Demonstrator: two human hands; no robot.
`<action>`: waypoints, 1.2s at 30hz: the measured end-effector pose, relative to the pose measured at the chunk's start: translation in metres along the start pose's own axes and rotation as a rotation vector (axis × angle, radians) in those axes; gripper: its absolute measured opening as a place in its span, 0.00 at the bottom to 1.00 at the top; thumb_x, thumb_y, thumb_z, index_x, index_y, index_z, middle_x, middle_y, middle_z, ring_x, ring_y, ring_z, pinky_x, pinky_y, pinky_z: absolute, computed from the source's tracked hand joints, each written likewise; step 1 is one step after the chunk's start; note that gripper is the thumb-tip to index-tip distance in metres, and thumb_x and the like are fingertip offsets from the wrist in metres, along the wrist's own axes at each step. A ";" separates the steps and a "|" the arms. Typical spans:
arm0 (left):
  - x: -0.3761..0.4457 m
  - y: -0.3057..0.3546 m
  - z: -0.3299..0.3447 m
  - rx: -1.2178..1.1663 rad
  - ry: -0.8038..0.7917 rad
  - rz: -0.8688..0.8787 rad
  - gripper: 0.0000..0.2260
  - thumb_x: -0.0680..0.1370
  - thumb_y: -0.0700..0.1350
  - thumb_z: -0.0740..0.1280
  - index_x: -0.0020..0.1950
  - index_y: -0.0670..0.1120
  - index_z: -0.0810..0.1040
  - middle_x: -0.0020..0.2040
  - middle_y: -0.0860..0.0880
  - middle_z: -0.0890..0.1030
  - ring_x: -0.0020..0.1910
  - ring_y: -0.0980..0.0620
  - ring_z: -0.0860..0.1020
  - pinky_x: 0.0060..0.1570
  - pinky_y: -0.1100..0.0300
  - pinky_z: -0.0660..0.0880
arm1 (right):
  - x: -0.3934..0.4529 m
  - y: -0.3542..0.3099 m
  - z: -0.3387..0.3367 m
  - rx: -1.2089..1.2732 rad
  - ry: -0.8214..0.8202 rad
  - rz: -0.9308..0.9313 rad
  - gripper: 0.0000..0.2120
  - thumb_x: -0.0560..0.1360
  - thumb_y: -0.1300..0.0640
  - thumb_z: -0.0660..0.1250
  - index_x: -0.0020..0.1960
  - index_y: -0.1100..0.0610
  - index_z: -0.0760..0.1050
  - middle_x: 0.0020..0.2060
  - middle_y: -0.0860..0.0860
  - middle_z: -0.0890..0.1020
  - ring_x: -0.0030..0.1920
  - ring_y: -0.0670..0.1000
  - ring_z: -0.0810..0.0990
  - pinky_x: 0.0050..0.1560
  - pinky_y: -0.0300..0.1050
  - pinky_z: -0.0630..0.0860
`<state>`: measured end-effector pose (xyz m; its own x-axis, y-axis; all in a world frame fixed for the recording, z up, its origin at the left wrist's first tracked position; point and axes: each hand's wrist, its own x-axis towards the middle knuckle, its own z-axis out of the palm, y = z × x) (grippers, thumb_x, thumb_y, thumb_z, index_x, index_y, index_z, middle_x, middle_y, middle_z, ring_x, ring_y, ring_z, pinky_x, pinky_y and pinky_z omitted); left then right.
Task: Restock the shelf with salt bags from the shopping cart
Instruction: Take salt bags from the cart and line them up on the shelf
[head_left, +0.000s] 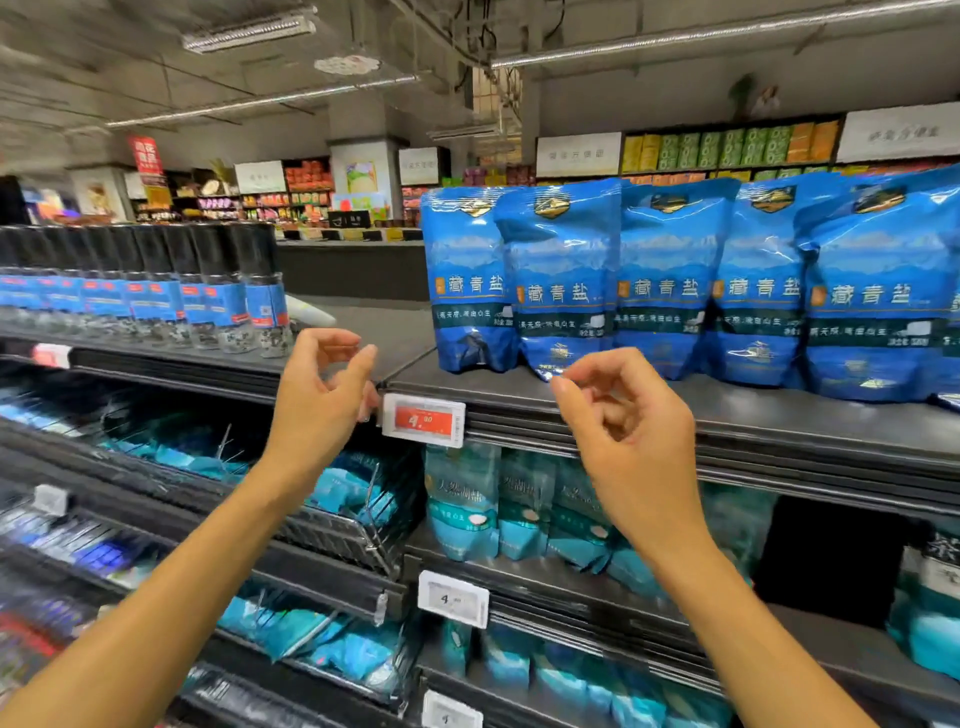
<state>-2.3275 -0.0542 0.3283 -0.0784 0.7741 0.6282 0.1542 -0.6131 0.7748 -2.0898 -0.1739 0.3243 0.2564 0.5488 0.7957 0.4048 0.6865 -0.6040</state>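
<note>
The top shelf (727, 410) runs across the view from left to right, its front edge level with the two raised hands. On its right part stands a row of blue salt bags (670, 280), upright, shoulder to shoulder and partly overlapping, their long axis vertical and their printed faces turned toward the person. To the left of the row the shelf board lies bare for a stretch, and beyond that gap stands a line of dark-capped grinder bottles (156, 291). Lower shelves hold paler teal bags (467, 509). A red price tag (423, 420) hangs on the shelf edge just below the leftmost bag.

The right hand (623, 441) is the nearer one to the bags: its fingertips reach up to the bottom corner of the second bag from the left, touching it or just short of it; I cannot tell which. Its fingers are loosely curled and hold nothing. The left hand (322, 395) hangs in front of the bare stretch, well left of the row, fingers also loosely curled and empty.

The shopping cart is not in view, so I judge that the next bag has to come from behind or below the person.
</note>
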 end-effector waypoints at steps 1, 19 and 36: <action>-0.015 -0.003 -0.009 -0.013 0.027 -0.016 0.03 0.79 0.46 0.67 0.50 0.52 0.74 0.48 0.41 0.79 0.28 0.54 0.76 0.27 0.63 0.73 | -0.013 0.000 0.009 0.054 -0.033 0.013 0.04 0.76 0.52 0.69 0.45 0.51 0.76 0.35 0.51 0.78 0.30 0.54 0.73 0.30 0.50 0.70; -0.332 -0.070 -0.266 0.355 0.643 -0.740 0.07 0.81 0.36 0.62 0.46 0.48 0.71 0.44 0.42 0.80 0.27 0.54 0.72 0.22 0.63 0.68 | -0.266 0.015 0.231 0.560 -0.750 0.632 0.15 0.78 0.57 0.68 0.34 0.55 0.69 0.25 0.53 0.75 0.24 0.45 0.70 0.26 0.39 0.67; -0.416 -0.293 -0.405 0.232 0.582 -1.465 0.03 0.81 0.37 0.59 0.50 0.40 0.71 0.52 0.35 0.77 0.53 0.42 0.79 0.48 0.53 0.73 | -0.458 0.094 0.475 -0.037 -1.273 0.915 0.06 0.81 0.62 0.63 0.49 0.65 0.74 0.34 0.58 0.77 0.28 0.45 0.77 0.25 0.37 0.73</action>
<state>-2.7391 -0.2600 -0.1309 -0.6281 0.4502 -0.6347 -0.2536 0.6528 0.7139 -2.5862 -0.1342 -0.1192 -0.4561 0.7958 -0.3984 0.5576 -0.0933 -0.8248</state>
